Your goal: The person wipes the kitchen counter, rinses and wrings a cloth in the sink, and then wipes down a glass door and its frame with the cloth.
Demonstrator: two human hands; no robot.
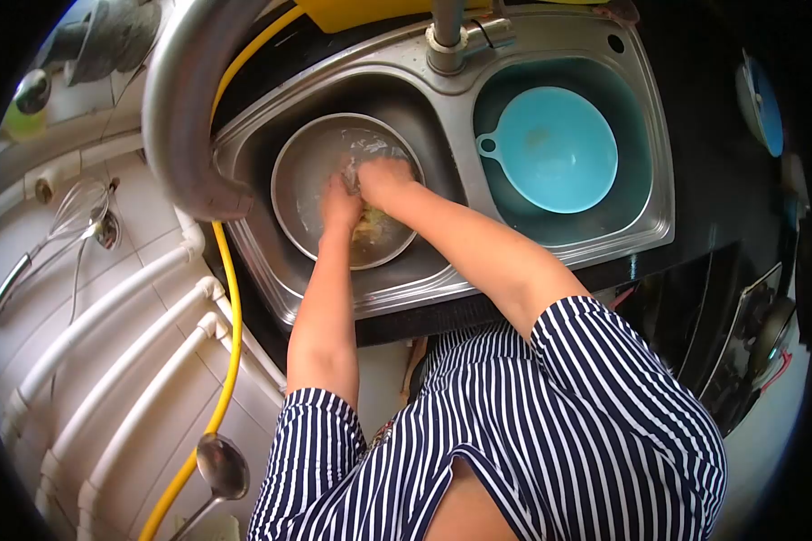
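Note:
A round metal basin [290, 185] with cloudy water in it sits in the left bowl of a steel sink. Both my hands are down inside the basin, close together. My left hand [340, 206] has its fingers bent inward near the basin's middle. Just right of it, my right hand [386, 183] is curled with the knuckles up. What lies between the fingers is blurred and partly hidden. Below the hands, some pale yellowish pieces [368, 225] show in the water.
In the right sink bowl [636, 194] rests a light blue basin [564, 149] with a holed handle. A faucet base [445, 54] stands between the bowls. Left are a large curved pipe [176, 99], a yellow hose [235, 316], white pipes [108, 298], a whisk [77, 212] and a ladle [223, 466].

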